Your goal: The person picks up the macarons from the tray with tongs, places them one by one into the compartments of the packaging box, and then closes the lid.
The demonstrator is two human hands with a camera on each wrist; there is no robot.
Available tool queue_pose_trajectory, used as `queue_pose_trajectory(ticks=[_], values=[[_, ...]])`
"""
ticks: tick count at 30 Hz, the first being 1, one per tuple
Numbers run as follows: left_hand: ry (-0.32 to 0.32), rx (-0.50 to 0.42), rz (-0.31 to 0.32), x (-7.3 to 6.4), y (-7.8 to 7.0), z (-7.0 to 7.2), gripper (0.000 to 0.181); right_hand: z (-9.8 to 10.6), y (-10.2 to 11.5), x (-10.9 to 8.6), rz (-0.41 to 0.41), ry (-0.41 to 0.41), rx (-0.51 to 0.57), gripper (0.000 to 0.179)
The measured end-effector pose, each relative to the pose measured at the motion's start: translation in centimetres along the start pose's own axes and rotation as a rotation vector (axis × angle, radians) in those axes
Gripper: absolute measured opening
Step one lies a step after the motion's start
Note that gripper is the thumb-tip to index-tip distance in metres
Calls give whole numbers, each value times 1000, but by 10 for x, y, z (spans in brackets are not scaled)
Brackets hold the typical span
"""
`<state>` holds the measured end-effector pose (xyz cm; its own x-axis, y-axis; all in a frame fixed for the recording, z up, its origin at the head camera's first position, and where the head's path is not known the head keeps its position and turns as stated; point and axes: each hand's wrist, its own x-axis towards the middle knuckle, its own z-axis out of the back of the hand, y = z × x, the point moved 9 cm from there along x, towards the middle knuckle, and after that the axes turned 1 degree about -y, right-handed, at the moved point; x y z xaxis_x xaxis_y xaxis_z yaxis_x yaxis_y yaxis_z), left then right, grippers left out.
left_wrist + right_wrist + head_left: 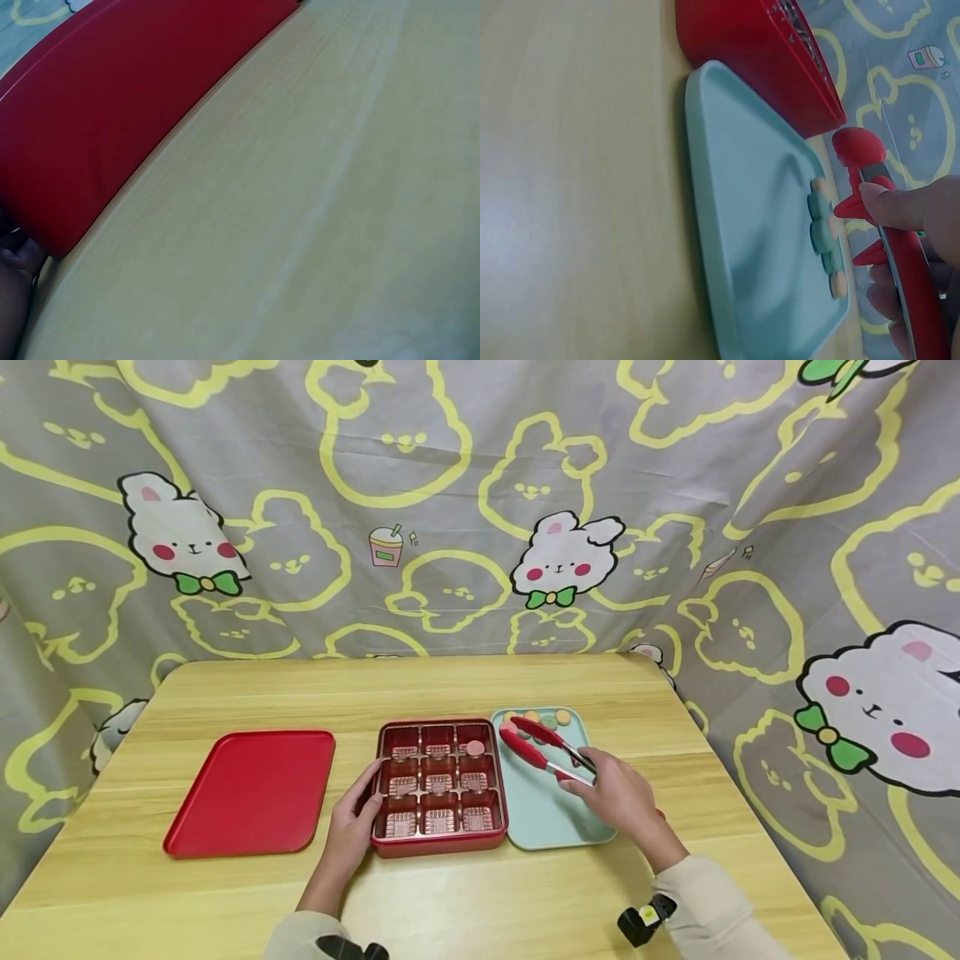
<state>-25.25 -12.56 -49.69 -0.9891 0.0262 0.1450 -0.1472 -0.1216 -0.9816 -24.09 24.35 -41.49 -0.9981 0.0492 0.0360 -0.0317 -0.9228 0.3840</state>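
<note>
My right hand (618, 789) grips red-and-silver tongs (543, 763), whose red tips reach toward the top left of a light-green tray (555, 814). A pink macaron (509, 727) shows at the tips in the head view. Several yellow, green and pink macarons, one a green macaron (822, 235), lie along that tray's far edge. My left hand (351, 827) holds the left side of a red box (442, 846), fingers along its wall and thumb at the rim. Inside, a pink macaron (476, 748) sits in the far right compartment. The left wrist view mostly shows the box wall (127, 97).
A red tray (255, 793) lies on the wooden table (420, 910), left of the box with a gap between. The green tray stands directly beside the box's right side. A patterned curtain (442, 527) hangs behind and to the sides of the table.
</note>
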Motion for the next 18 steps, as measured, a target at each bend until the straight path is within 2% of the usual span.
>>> queue_pose_trajectory(ticks=[18], values=[[1, 0, 9, 0, 0, 0, 48, -2, 25, 4, 14, -2, 40, 62]])
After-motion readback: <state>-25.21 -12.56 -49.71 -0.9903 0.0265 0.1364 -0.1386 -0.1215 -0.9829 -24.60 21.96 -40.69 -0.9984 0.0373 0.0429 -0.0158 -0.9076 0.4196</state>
